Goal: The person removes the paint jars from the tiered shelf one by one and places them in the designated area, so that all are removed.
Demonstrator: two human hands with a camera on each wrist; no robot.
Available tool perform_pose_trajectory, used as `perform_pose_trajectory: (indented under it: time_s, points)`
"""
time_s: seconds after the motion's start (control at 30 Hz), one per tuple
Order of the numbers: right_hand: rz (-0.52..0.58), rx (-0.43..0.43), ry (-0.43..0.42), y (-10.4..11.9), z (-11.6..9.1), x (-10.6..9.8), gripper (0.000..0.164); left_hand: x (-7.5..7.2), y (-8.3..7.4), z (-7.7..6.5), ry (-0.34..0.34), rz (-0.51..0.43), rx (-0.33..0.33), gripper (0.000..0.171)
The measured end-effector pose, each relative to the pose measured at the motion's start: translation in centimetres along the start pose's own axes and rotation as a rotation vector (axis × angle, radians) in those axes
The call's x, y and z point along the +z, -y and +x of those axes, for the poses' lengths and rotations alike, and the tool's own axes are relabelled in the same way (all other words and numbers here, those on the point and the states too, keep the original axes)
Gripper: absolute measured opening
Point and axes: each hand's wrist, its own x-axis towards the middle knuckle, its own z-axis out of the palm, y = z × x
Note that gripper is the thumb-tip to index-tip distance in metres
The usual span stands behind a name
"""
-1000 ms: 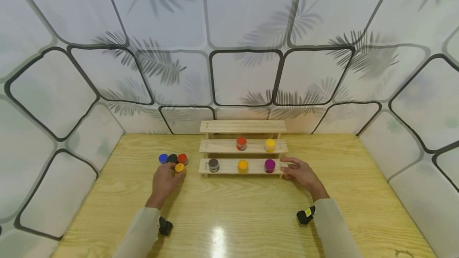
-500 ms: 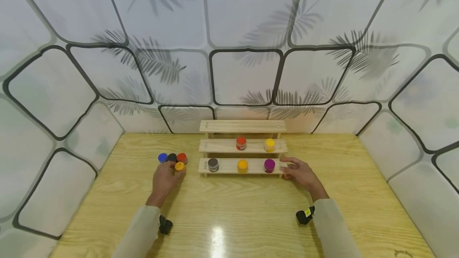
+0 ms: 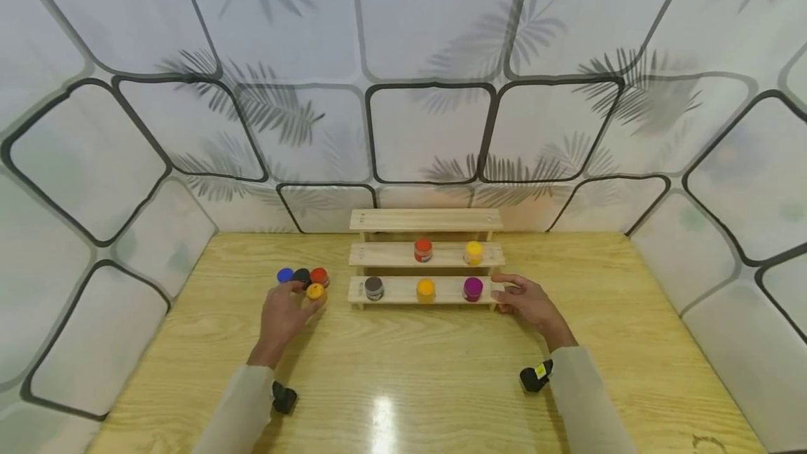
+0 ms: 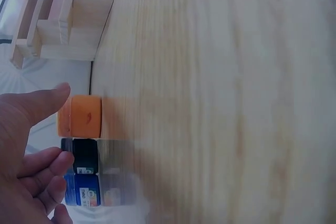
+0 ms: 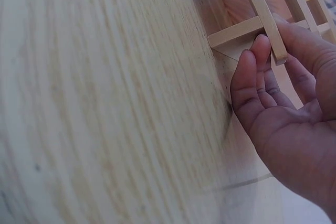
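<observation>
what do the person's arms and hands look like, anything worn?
Left hand and right hand: no gloves. Left sleeve and right sleeve: long, plain, off-white. Small black device at each wrist, left device and right device; the right one has a yellow marking.

Head view, left of centre: blue jar (image 3: 286,274), black jar (image 3: 301,276), red jar (image 3: 319,274), orange jar (image 3: 316,292). Centre: rack (image 3: 425,218) pale wood, carrying red-lidded jar (image 3: 423,250), yellow jar (image 3: 473,252), dark grey jar (image 3: 374,288), amber jar (image 3: 425,291), purple jar (image 3: 473,289). Lower half: table (image 3: 403,356) yellow, streaky grain. Top: backdrop (image 3: 429,132) whitish, dark rounded outlines, grey fronds. Bottom corners: sleeves (image 3: 235,408) off-white.
</observation>
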Motion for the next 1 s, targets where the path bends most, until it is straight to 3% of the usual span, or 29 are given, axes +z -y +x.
perform_pose_trajectory:
  time_s: [0.17, 0.37, 1.0]
  points:
    - [-0.008, -0.003, -0.002, 0.3, -0.1, 0.0, 0.055, -0.3, 0.1, -0.1, -0.002, -0.058, -0.036, 0.058]
    - [0.008, -0.002, 0.004, 0.3, -0.1, -0.1, 0.054, -0.6, -0.3, -0.2, -0.017, -0.089, -0.009, 0.058]
    - [0.01, -0.012, 0.012, 0.3, -0.2, 0.1, 0.054, -1.2, -4.8, 0.9, -0.065, -0.162, 0.069, 0.055]
